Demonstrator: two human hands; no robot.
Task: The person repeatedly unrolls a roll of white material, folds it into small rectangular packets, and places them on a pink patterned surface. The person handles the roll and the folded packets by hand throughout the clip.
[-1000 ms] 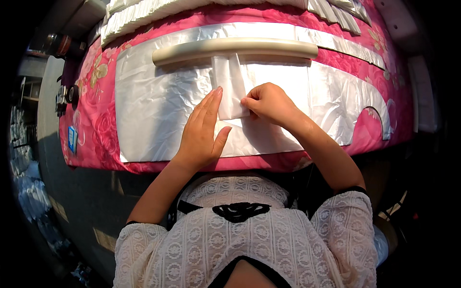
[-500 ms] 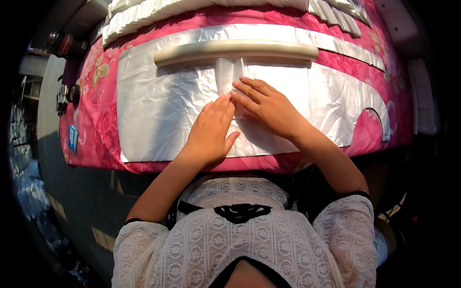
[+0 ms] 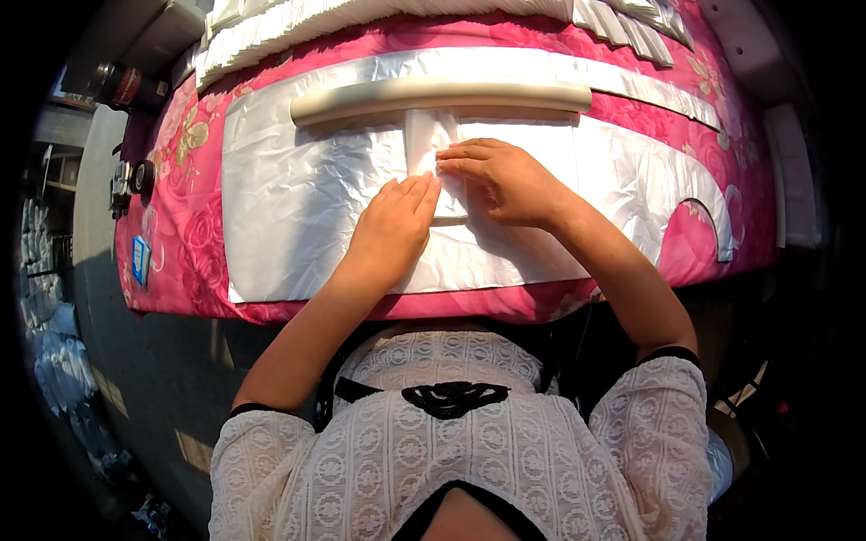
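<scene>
White plastic bag sheets (image 3: 298, 216) lie flat and creased, with a curved cut-out at their right end. On top, a narrow folded strip of white plastic (image 3: 429, 135) runs from under a cream-coloured tube (image 3: 442, 94) toward me. My left hand (image 3: 394, 225) rests along the strip's left side, fingers together and stretched out. From the right, my right hand (image 3: 511, 185) reaches over the strip, its fingers extended and slightly bent, fingertips on the plastic. Its thumb is mostly hidden underneath. The two hands' fingertips are close together.
A pink floral cloth (image 3: 194, 230) covers the table. Long rows of stacked white folded plastic (image 3: 379, 16) line the far edge. At the left are a dark bottle (image 3: 126, 86), a small black-and-silver device (image 3: 131, 178) and a small blue-and-white packet (image 3: 140, 260).
My right hand has shifted slightly, its spread fingers drawn together and more bent over the strip. The strip's near end now shows between my hands. My left hand stays almost in place.
</scene>
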